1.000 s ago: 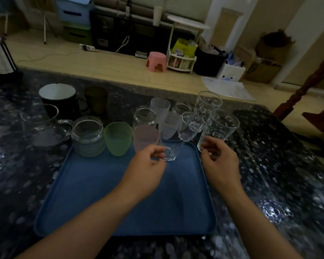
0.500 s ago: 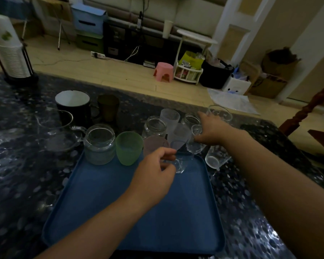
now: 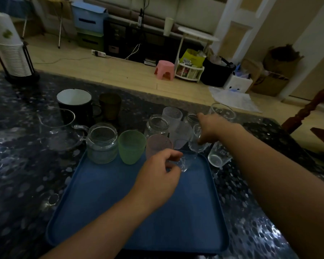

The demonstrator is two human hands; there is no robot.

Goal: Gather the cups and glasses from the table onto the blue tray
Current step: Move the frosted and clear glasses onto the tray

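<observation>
Right hand (image 3: pixel 212 128) since reached past blue tray (image 3: pixel 105 199) far edge, gripping clear glass (image 3: pixel 195 144); left hand (image 3: pixel 157 176) pinches small glass (image 3: pixel 185 161) over tray's bare near half.

Faint printed marks show on the clear glass at the back right (image 3: pixel 223 112) and on the tilted clear glass beside the blue tray (image 3: pixel 220 155), but both are too small and blurred to read.
</observation>
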